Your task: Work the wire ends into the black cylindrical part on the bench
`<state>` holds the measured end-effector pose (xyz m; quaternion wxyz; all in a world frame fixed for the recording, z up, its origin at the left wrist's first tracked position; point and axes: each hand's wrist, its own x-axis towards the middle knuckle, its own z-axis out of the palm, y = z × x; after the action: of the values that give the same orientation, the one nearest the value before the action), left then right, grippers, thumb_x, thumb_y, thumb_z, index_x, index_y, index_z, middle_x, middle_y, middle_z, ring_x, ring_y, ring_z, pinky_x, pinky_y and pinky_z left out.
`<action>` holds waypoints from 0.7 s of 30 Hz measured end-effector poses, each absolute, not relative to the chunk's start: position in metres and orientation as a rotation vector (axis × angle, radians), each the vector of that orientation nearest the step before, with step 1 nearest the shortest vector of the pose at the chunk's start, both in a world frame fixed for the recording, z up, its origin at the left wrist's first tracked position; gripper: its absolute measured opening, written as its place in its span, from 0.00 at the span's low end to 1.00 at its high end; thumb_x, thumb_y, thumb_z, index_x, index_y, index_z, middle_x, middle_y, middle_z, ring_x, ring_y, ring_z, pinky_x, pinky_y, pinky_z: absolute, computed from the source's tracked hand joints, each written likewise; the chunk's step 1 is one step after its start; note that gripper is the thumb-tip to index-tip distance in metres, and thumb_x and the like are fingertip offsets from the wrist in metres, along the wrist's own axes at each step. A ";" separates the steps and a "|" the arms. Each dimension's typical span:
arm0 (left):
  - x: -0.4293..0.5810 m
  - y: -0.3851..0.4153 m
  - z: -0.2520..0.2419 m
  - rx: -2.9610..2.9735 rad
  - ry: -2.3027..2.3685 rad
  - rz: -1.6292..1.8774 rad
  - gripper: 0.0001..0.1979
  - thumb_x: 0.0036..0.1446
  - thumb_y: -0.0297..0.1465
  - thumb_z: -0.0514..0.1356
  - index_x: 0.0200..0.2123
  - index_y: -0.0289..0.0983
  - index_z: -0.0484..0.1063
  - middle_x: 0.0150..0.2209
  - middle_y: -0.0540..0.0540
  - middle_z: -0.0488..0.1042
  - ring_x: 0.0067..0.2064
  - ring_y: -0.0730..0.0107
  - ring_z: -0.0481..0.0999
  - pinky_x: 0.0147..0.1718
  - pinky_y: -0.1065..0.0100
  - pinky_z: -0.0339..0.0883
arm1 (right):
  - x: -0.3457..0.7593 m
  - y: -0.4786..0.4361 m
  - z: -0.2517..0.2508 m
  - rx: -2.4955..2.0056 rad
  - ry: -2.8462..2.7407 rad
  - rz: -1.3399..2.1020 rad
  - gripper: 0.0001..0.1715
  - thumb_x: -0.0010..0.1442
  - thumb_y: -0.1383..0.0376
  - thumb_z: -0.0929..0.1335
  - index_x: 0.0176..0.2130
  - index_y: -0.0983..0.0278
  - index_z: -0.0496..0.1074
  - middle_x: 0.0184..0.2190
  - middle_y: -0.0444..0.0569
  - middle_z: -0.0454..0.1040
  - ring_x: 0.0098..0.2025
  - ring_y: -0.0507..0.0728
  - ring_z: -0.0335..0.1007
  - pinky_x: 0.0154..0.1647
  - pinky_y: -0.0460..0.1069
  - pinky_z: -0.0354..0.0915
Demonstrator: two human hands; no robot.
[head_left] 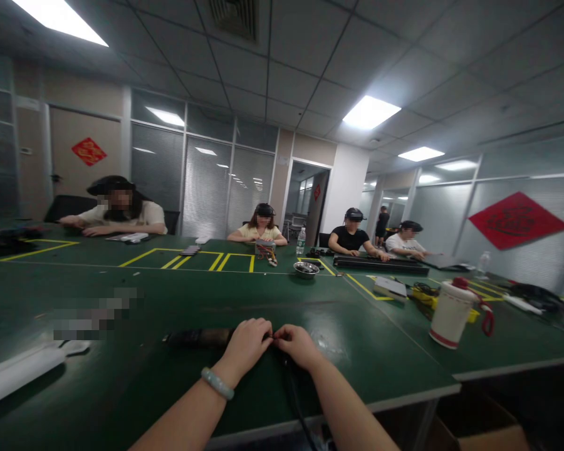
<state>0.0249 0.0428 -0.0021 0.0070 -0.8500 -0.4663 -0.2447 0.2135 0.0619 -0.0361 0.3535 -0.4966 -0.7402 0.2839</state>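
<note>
On the green table (169, 382) a dark, elongated tool (197, 338) lies sideways, its right part covered by my left hand (250, 341). That hand's fingers are curled over the tool's end, with thumb and fingertips pressed together. Close to its right, my right hand (298, 344) pinches at something too small to make out. The fingertips of both hands nearly meet. A black cable (294, 394) runs from below my right hand down over the table's front edge.
A white-and-red cup (451, 316) stands at the right, near a white box (390, 289). A metal bowl (306, 269) and a bottle (301, 241) are further back. At the left lies a white roll (21, 376). Several people sit across the table.
</note>
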 end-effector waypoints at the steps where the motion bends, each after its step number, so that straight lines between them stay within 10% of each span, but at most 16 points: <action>1: 0.025 0.043 -0.002 -2.656 -1.460 -0.767 0.03 0.59 0.32 0.57 0.34 0.40 0.69 0.37 0.49 0.72 0.40 0.66 0.69 0.39 0.65 0.57 | 0.213 0.062 -0.036 -1.299 -1.914 0.716 0.10 0.53 0.63 0.69 0.37 0.64 0.77 0.32 0.45 0.77 0.33 0.52 0.70 0.33 0.44 0.62; 21: 0.025 0.044 -0.003 -2.617 -1.417 -0.751 0.04 0.58 0.30 0.56 0.34 0.40 0.70 0.36 0.48 0.72 0.40 0.65 0.70 0.38 0.65 0.57 | 0.204 0.056 -0.035 -1.530 -1.908 0.407 0.07 0.55 0.62 0.69 0.35 0.60 0.76 0.33 0.44 0.79 0.35 0.52 0.72 0.35 0.44 0.61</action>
<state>0.0253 0.0439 -0.0025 0.0362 -0.8521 -0.4612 -0.2446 0.2037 0.0563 -0.0354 0.3251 -0.5836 -0.7277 0.1553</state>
